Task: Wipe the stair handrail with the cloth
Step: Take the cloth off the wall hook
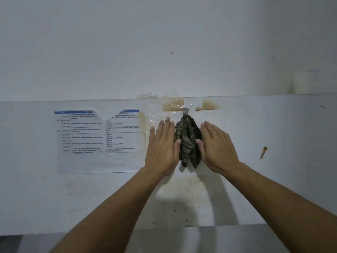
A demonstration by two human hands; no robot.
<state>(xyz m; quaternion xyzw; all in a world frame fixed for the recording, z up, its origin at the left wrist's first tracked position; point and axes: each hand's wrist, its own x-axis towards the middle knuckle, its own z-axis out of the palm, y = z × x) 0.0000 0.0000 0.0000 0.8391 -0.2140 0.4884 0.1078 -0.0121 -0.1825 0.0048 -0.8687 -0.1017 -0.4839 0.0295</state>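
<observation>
A dark green checked cloth [188, 141] hangs bunched from a small metal hook [185, 111] on the white wall. My left hand [163, 148] lies flat against the wall just left of the cloth, fingers straight and pointing up, its thumb touching the cloth's left edge. On the other side, my right hand [217, 147] is also flat with fingers extended, and its thumb rests against the cloth's right edge. Neither hand grips the cloth. No stair handrail is in view.
A printed schedule sheet [98, 139] is stuck to the wall at the left. Brown tape residue and clear film [175, 105] surround the hook. A white tape roll [306, 82] sits on the ledge at upper right. A grey surface [164, 240] runs along the bottom.
</observation>
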